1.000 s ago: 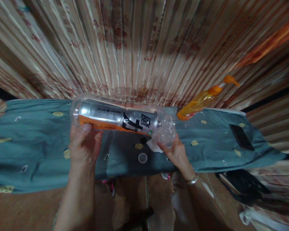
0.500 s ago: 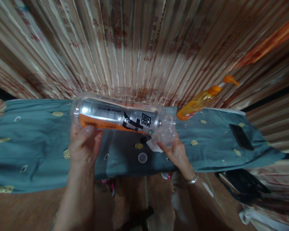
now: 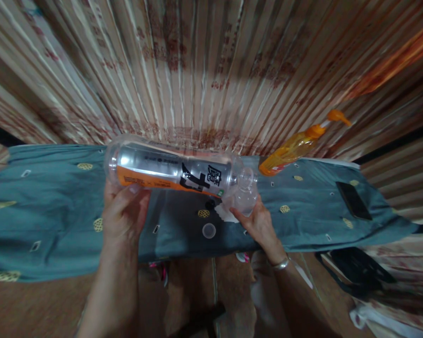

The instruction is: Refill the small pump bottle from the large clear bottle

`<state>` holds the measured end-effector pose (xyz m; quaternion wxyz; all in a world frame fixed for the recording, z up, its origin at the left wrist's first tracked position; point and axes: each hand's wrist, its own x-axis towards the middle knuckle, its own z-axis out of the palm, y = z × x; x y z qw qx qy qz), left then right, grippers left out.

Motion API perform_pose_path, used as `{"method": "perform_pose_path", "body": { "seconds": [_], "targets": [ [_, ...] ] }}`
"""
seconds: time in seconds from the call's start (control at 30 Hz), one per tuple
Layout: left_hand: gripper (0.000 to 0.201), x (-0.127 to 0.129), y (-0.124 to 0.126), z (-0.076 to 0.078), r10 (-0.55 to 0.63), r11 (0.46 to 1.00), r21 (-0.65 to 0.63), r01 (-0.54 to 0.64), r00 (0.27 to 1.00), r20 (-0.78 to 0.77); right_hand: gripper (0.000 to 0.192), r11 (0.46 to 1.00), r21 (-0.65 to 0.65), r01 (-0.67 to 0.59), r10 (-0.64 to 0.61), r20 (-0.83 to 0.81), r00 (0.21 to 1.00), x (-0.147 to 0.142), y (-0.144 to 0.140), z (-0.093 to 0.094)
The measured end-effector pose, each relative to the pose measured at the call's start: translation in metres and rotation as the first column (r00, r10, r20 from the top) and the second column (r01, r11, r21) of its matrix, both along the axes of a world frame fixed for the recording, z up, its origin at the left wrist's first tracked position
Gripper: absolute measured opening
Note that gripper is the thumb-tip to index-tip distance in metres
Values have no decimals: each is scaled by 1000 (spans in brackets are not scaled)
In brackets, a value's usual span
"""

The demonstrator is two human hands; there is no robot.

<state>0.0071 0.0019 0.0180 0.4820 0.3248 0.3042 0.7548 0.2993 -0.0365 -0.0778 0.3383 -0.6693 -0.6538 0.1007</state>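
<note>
My left hand has its grip closed around the base end of a large clear bottle, tipped on its side above the cloth-covered bench. My right hand grips a small clear cup upright at the bottle's mouth, touching it. A round clear lid lies on the cloth just below. An orange pump bottle stands well apart, and a dark phone lies farther right.

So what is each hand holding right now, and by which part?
Left hand grips the large clear bottle near its base, bottle lying sideways. Right hand holds a small clear container from below, at the bottle's mouth.
</note>
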Motion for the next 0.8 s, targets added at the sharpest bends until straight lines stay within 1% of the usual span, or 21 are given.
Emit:
{"method": "perform_pose_path", "body": {
  "seconds": [0.17, 0.43, 0.8],
  "targets": [
    [60, -1, 1, -2, -15, 999, 30, 14, 1000, 7, 91, 1000, 3, -3, 3, 3, 1000, 0, 0, -1],
    [47, -2, 2, -5, -15, 1000, 21, 14, 999, 36, 93, 1000, 19, -4, 5, -14, 1000, -1, 0, 0],
    [47, -1, 1, -3, -16, 1000, 7, 15, 1000, 21, 89, 1000, 24, 3, -3, -5, 1000, 0, 0, -2]
  ]
}}
